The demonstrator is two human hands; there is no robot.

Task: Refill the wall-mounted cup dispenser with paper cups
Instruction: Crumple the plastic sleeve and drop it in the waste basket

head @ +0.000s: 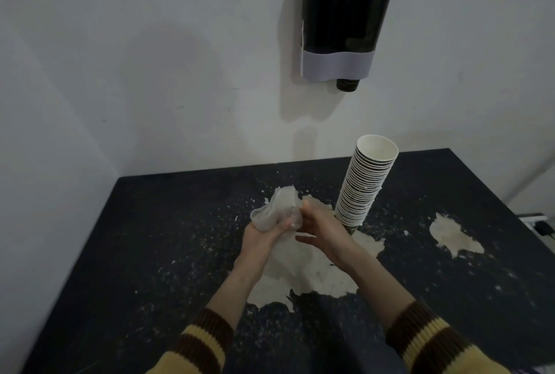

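One worn counter (150, 253); above it on the far wall, dark dispenser (345, 13), top cut off, contents unreadable. Tall stack of paper cups (366, 184) upright on the counter, just beyond right hand (324, 232), base partly hidden: probably light, crushable, wobbly; best gripped low and mid. Left hand (261, 241) clamped on crumpled plastic wrapper (276, 208); right hand against it, grip unclear.

Wall (330, 115) beneath the dispenser (345, 13) lies open — only the tall cup stack (365, 184) rises below it.
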